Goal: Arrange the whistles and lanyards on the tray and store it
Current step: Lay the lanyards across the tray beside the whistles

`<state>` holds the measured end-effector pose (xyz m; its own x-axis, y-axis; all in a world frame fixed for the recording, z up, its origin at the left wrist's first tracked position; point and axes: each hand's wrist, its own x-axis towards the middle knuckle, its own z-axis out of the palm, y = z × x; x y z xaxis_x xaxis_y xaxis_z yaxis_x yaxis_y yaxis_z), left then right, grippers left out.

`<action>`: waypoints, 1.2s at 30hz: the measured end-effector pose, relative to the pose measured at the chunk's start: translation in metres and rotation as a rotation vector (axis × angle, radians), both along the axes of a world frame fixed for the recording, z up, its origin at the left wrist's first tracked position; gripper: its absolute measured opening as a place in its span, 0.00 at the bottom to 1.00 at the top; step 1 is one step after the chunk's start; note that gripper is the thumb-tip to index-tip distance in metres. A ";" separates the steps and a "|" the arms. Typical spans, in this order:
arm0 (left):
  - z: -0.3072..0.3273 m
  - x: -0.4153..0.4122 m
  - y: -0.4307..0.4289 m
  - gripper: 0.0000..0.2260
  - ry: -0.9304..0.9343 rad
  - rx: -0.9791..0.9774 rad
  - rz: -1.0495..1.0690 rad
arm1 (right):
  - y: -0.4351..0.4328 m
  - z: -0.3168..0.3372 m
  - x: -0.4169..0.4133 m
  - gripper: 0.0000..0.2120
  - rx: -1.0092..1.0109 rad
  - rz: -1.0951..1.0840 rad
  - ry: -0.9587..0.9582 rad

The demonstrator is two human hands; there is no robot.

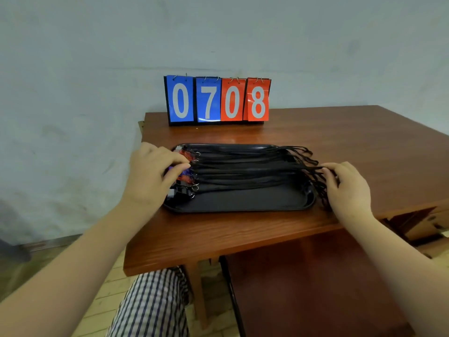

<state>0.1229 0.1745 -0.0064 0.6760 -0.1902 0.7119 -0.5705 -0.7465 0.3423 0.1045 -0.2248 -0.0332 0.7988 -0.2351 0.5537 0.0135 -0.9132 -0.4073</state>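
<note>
A black rectangular tray [245, 200] lies on the wooden table. Several black lanyards [247, 166] stretch side by side across it, their loop ends hanging over the right rim. Coloured whistles [185, 155], red, purple and black, line the tray's left end, partly hidden. My left hand [150, 176] covers that end, and its fingers curl round a purple whistle there. My right hand [345, 183] sits beyond the right rim and pinches the end of one lanyard, pulled straight.
A flip scoreboard [217, 100] reading 0708 stands at the table's [340, 142] far edge behind the tray. The table's near edge runs just below the tray. My leg in checked cloth [155, 305] is under the table, beside a dark chair [303, 288].
</note>
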 end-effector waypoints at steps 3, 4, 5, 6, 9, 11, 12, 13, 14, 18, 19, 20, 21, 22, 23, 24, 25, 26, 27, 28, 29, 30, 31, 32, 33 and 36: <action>-0.022 -0.005 -0.001 0.10 0.057 -0.051 -0.003 | -0.003 -0.014 -0.004 0.11 0.014 -0.046 0.018; -0.027 -0.008 -0.003 0.11 0.083 -0.052 -0.002 | -0.004 -0.017 -0.005 0.11 0.043 -0.068 0.005; -0.030 -0.010 -0.005 0.11 0.106 -0.058 0.006 | -0.004 -0.018 -0.006 0.11 0.081 -0.091 -0.010; -0.032 -0.013 -0.007 0.10 0.122 -0.077 0.020 | -0.004 -0.018 -0.006 0.10 0.115 -0.110 -0.019; -0.031 -0.016 -0.008 0.07 0.130 -0.086 0.051 | -0.004 -0.020 -0.007 0.10 0.143 -0.134 -0.010; -0.032 -0.015 -0.006 0.08 0.108 -0.005 0.018 | -0.006 -0.022 -0.006 0.10 0.160 -0.146 -0.008; -0.033 -0.014 -0.006 0.08 0.092 0.045 -0.005 | -0.007 -0.023 -0.006 0.11 0.173 -0.154 -0.006; -0.034 -0.014 -0.006 0.08 0.078 0.089 -0.030 | -0.008 -0.023 -0.005 0.11 0.182 -0.161 0.000; -0.035 -0.014 -0.006 0.06 0.067 0.120 -0.053 | -0.009 -0.023 -0.005 0.12 0.183 -0.163 0.008; -0.039 -0.015 -0.007 0.06 0.085 0.187 -0.085 | -0.009 -0.023 -0.004 0.12 0.201 -0.163 0.036; -0.039 -0.014 -0.007 0.06 0.102 0.193 -0.085 | -0.009 -0.023 -0.004 0.12 0.204 -0.165 0.037; -0.039 -0.013 -0.007 0.07 0.122 0.197 -0.085 | -0.009 -0.023 -0.004 0.11 0.205 -0.166 0.036; -0.039 -0.013 -0.007 0.07 0.140 0.201 -0.087 | -0.009 -0.023 -0.005 0.11 0.206 -0.163 0.033; -0.040 -0.012 -0.007 0.07 0.152 0.202 -0.088 | -0.008 -0.023 -0.005 0.10 0.212 -0.160 0.030; -0.040 -0.012 -0.008 0.06 0.163 0.201 -0.086 | -0.007 -0.022 -0.005 0.10 0.222 -0.156 0.027; -0.040 -0.012 -0.008 0.05 0.171 0.198 -0.080 | -0.007 -0.022 -0.006 0.10 0.230 -0.152 0.025; -0.040 -0.012 -0.008 0.05 0.180 0.194 -0.070 | -0.006 -0.021 -0.006 0.09 0.233 -0.149 0.022; -0.039 -0.013 -0.009 0.06 0.184 0.190 -0.063 | -0.006 -0.021 -0.006 0.09 0.234 -0.146 0.017; -0.039 -0.013 -0.009 0.06 0.184 0.186 -0.060 | -0.005 -0.021 -0.007 0.09 0.234 -0.143 0.009; -0.039 -0.014 -0.009 0.05 0.179 0.185 -0.063 | -0.006 -0.022 -0.007 0.09 0.234 -0.141 -0.001; -0.038 -0.014 -0.009 0.04 0.175 0.185 -0.066 | -0.006 -0.022 -0.008 0.09 0.233 -0.141 -0.008; -0.038 -0.014 -0.009 0.05 0.174 0.184 -0.067 | -0.007 -0.023 -0.008 0.08 0.231 -0.139 -0.012; -0.038 -0.014 -0.009 0.05 0.174 0.185 -0.066 | -0.007 -0.023 -0.008 0.08 0.227 -0.136 -0.012; -0.038 -0.013 -0.008 0.06 0.173 0.189 -0.064 | -0.007 -0.023 -0.008 0.07 0.225 -0.130 -0.011; -0.039 -0.013 -0.008 0.07 0.170 0.197 -0.060 | -0.007 -0.023 -0.007 0.07 0.224 -0.122 -0.012; -0.041 -0.011 -0.008 0.08 0.155 0.228 -0.043 | -0.006 -0.024 -0.007 0.06 0.229 -0.099 -0.023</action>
